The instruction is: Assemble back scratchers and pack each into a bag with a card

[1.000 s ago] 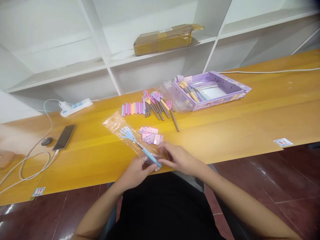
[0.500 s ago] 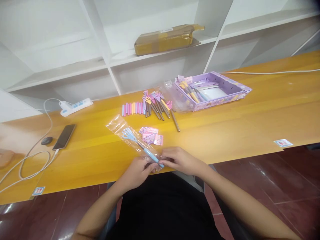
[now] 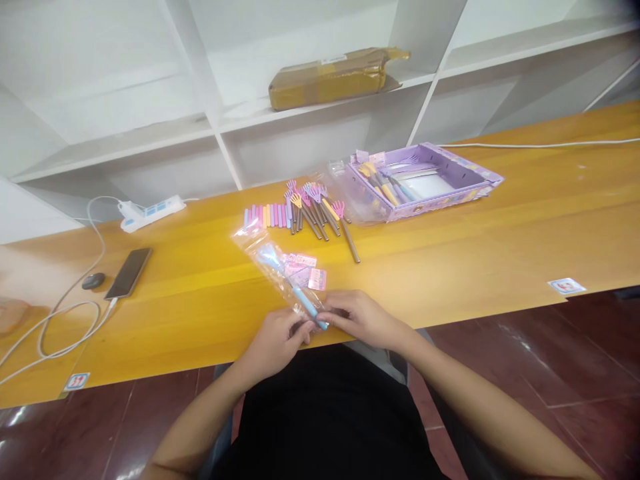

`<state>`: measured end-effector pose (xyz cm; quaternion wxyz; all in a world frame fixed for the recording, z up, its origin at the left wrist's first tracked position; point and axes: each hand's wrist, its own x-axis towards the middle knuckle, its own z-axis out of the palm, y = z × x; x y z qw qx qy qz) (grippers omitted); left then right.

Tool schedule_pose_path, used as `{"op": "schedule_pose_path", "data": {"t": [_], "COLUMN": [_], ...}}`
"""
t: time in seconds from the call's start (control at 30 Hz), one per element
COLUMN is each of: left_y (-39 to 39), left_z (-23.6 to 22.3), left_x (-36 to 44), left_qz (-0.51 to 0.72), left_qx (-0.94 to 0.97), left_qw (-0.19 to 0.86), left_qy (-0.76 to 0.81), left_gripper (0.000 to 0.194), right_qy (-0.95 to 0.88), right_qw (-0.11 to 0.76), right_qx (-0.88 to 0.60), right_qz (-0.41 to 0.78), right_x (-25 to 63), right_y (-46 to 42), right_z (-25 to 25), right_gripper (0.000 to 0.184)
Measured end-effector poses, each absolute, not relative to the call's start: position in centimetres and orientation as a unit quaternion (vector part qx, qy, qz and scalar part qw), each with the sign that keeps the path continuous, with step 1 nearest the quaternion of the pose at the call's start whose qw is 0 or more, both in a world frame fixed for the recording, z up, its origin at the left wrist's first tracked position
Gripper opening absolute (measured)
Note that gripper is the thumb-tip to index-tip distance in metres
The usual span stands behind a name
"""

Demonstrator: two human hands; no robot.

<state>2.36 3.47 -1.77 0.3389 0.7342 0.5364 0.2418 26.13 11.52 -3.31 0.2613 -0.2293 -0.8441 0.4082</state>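
Observation:
A light blue back scratcher [image 3: 305, 301] with a hand-shaped head lies inside a clear plastic bag [image 3: 250, 235], slanting up and left over the table. My left hand [image 3: 280, 337] pinches the bag's near end. My right hand [image 3: 357, 313] is closed at the handle's lower end, thumb against it. Small pink and purple cards [image 3: 305, 272] lie just beyond, partly behind the bag. Farther back are a heap of back scratcher heads on dark rods [image 3: 317, 210] and a row of coloured handle tubes [image 3: 270, 215].
A purple box [image 3: 400, 210] holding more back scratchers stands at the back right, with clear bags [image 3: 357, 200] beside it. On the left are a phone [image 3: 129, 273], a mouse [image 3: 93, 281], white cables and a power strip [image 3: 153, 213]. A taped parcel [image 3: 330, 81] sits on the shelf.
The bag with the back scratcher has shifted slightly right and its far end now overlaps the cards and handle tubes. Both hands have stayed nearly in place.

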Motion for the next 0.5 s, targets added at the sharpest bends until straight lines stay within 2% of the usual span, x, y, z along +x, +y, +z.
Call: {"op": "schedule_pose_path", "data": {"t": [0.33,0.5], "left_y": [3.6,3.4], "left_z": [-2.0,-1.1], "left_x": [2.2,1.9], "left_qz": [0.269,0.21], "left_qx": [0.718,0.787], "left_qw": [0.342,0.336], "left_qy": [0.544,0.473], "left_gripper": [0.038,0.037], "right_qy": [-0.807,-0.742], "right_qw": [0.282,0.226], "right_qx": [-0.258,-0.267], "right_qz": [0.45,0.573], "right_x": [26.1,26.4], "right_y": [11.6,10.6], "right_z": [-3.2,-2.7], "right_gripper": [0.043,0.034]}}
